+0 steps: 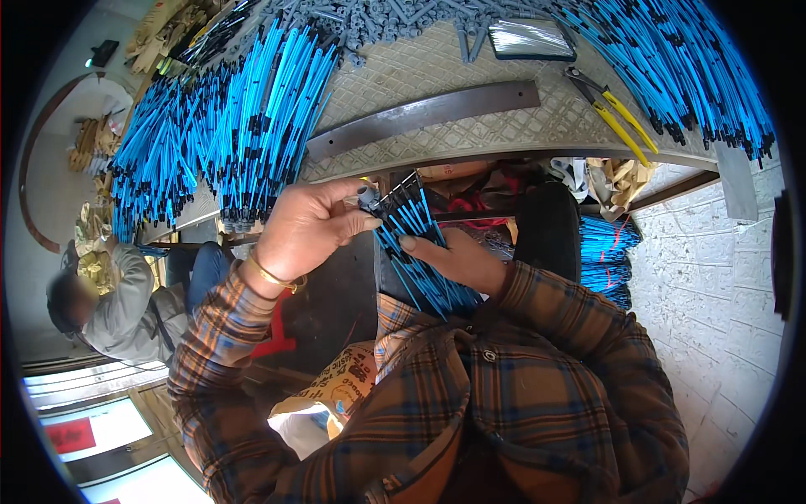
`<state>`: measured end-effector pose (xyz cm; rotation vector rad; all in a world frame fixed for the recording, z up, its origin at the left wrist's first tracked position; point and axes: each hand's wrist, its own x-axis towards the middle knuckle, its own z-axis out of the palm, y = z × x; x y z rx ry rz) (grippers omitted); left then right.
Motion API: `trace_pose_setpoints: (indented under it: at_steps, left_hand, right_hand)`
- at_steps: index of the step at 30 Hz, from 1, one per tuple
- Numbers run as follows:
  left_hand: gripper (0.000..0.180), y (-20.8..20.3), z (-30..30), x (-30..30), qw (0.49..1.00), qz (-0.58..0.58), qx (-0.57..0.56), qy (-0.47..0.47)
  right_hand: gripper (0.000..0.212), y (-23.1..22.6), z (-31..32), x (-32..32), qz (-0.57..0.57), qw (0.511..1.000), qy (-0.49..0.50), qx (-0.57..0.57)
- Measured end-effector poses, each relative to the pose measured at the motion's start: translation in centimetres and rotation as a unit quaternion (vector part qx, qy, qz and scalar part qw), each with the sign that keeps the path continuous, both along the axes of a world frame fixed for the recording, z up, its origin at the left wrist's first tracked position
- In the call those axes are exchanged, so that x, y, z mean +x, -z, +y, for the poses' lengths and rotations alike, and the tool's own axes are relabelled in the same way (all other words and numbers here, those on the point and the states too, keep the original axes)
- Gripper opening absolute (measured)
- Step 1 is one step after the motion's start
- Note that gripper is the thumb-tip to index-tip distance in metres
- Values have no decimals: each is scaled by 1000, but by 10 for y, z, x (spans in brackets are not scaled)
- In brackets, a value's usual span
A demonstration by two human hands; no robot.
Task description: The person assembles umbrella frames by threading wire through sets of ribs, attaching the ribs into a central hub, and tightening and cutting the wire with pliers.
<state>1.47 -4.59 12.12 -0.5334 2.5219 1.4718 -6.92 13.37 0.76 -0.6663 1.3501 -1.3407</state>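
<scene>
My left hand (302, 225) pinches a small grey plastic fitting (368, 196) between thumb and forefinger. The fitting is at the upper end of a bundle of thin blue rods with black ends (420, 281). My right hand (466, 262) wraps round that bundle, its thumb lying across the rods. They slant over my lap, just below the table's front edge. A thin, shiny strip runs from the fitting over the rod tops; whether it is joined to the fitting I cannot tell.
Large piles of blue rods (264, 109) lie on the table's left, others (672, 67) at right. Grey fittings (403, 17) are heaped at the back. A curved metal bar (420, 120), yellow-handled pliers (617, 118) and a tray of silvery pins (531, 40) lie between. Another person (134, 294) sits left.
</scene>
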Motion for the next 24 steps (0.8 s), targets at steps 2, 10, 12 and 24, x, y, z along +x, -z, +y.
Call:
trace_pose_setpoints:
  at_steps: [2, 10, 12, 24]
  left_hand:
    - [42, 7, 1, 3, 995, -2, 87, -41]
    - [37, 23, 10, -2, 993, 57, 28, -103]
    - [36, 20, 9, -2, 990, 71, 62, -106]
    - [31, 16, -1, -3, 986, 119, 119, 13]
  right_hand:
    - [47, -5, 1, 0, 8, 1000, 6, 5]
    - [46, 11, -3, 17, 185, 961, 186, -89]
    - [46, 12, 1, 10, 237, 956, 152, -78]
    - [41, 16, -5, -31, 140, 963, -49, -227]
